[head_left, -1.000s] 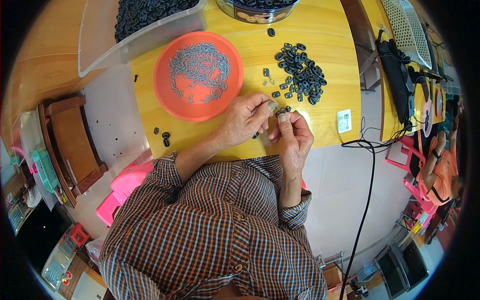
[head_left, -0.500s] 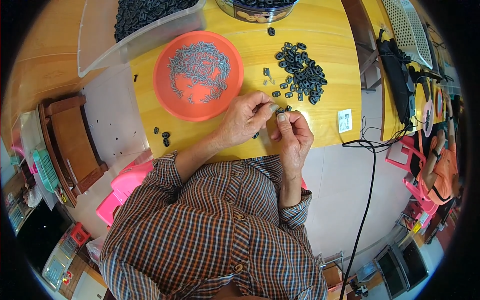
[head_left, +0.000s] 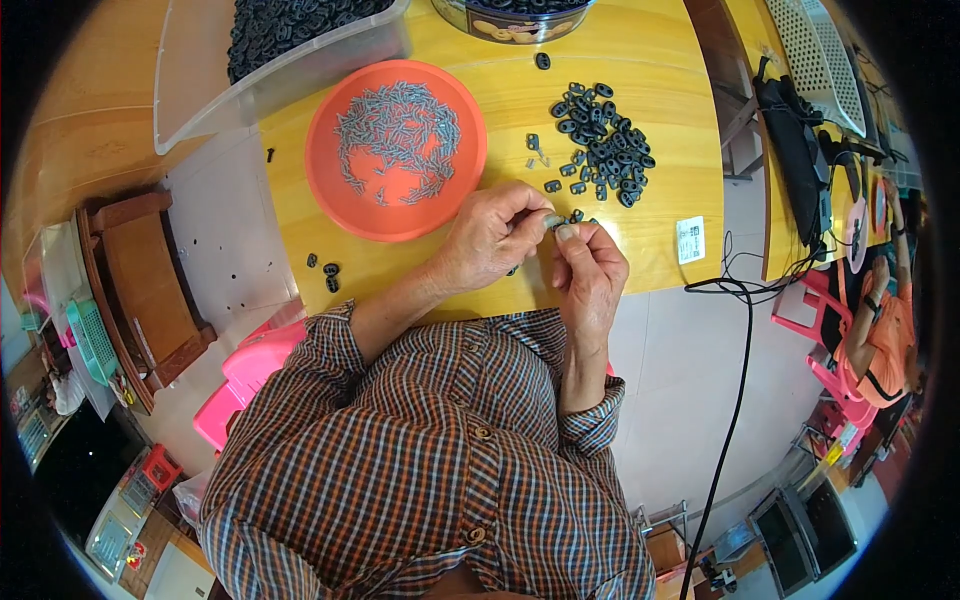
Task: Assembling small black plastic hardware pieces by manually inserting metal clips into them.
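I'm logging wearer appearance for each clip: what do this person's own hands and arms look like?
Both the left hand and right hand are ungloved, with no watch or bracelet visible. The left sleeve and right sleeve are checked in dark, orange-brown and pale lines, ending on the forearms and matching the shirt.

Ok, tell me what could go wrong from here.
The small black part at the fingertips of the left hand and right hand could slip and drop, since the grip looks like a fine pinch.
The left hand is close to the rim of the orange tray, so a knock might scatter its small grey pieces.
The loose black parts near the left sleeve might be brushed off the table.
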Tool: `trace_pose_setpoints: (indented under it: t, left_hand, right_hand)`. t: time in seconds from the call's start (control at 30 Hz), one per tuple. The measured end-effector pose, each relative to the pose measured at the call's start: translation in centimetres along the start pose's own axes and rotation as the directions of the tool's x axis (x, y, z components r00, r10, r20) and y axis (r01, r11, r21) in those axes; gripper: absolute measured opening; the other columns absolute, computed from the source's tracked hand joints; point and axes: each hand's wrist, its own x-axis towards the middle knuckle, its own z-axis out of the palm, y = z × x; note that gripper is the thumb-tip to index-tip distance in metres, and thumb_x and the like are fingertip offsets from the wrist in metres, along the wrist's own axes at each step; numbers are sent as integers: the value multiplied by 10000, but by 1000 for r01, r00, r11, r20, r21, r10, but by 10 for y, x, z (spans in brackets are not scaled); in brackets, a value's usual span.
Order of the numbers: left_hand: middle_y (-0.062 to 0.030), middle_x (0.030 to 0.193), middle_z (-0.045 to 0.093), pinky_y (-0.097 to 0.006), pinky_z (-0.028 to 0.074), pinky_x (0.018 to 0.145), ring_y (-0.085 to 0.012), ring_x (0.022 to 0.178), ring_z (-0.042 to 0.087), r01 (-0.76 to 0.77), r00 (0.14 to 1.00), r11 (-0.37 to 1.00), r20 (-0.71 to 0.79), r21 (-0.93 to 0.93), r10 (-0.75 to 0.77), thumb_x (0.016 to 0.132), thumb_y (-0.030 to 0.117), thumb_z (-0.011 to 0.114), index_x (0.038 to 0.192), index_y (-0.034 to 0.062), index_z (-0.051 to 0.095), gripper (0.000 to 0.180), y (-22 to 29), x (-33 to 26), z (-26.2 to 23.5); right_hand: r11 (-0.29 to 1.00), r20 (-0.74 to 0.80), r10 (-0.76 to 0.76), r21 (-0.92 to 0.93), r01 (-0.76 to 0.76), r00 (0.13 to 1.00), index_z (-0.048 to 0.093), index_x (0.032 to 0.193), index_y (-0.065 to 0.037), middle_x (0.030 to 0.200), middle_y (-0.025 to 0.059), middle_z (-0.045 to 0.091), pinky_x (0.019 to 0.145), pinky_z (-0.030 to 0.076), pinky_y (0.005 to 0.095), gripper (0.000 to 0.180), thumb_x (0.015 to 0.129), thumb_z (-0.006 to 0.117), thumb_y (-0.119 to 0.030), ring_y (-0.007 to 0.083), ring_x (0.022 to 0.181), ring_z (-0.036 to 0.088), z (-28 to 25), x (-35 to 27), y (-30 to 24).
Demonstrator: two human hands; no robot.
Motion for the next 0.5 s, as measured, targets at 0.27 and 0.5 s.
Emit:
trace_pose_setpoints:
  t: [0.27,0.5]
  left_hand:
    - [13,612,534,-186,397,447,-30,493,487,189,981,975,73,-118,-181,942,123,524,933,-7,577,140,13,0,0]
    - [15,613,532,-185,399,458,-30,507,488,104,995,991,9,-86,-104,943,141,527,947,-6,569,153,6,0,1]
  right_hand:
    - [994,12,-3,113,2,1000,587,808,-13,642,7,532,437,300,194,120,881,602,-107,56,476,400,-3,1,2]
    - [997,33,-5,78,2,999,593,847,-17,672,9,550,481,339,198,100,887,601,-108,62,509,444,-2,2,8]
